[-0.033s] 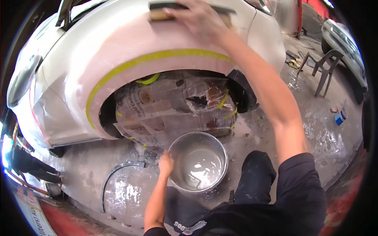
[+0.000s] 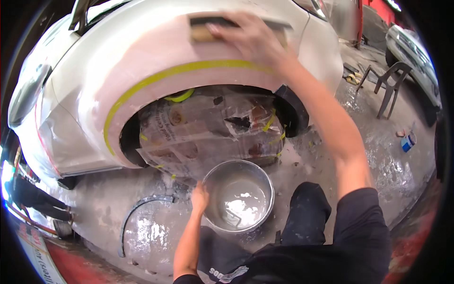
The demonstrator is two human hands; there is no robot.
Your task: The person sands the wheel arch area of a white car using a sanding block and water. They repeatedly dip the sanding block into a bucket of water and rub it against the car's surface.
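My right hand [image 2: 255, 40] is closed around a long sanding block [image 2: 202, 34], dark on top with a tan lower part. It lies against the upper front fender [image 2: 156, 59] of a white car, where the paint is dull and pinkish. Motion blurs the hand and the block. Below, a yellow-green masking tape strip [image 2: 158, 76] follows the wheel arch. Fingers of my left hand [image 2: 199, 196] grip the left rim of a round metal bucket [image 2: 271, 199]. The bucket contains cloudy liquid and a submerged object that I cannot make out.
Taped paper and plastic sheeting [image 2: 198, 135] covers the wheel. A curved dark trim piece [image 2: 130, 220] lies on the wet floor at left. A plastic chair [image 2: 390, 85] and a blue can [image 2: 407, 142] are at right. Another person's legs [image 2: 45, 203] show far left.
My right hand and the sanding block have shifted to the right and slightly down across the fender. The left hand stays on the bucket rim.
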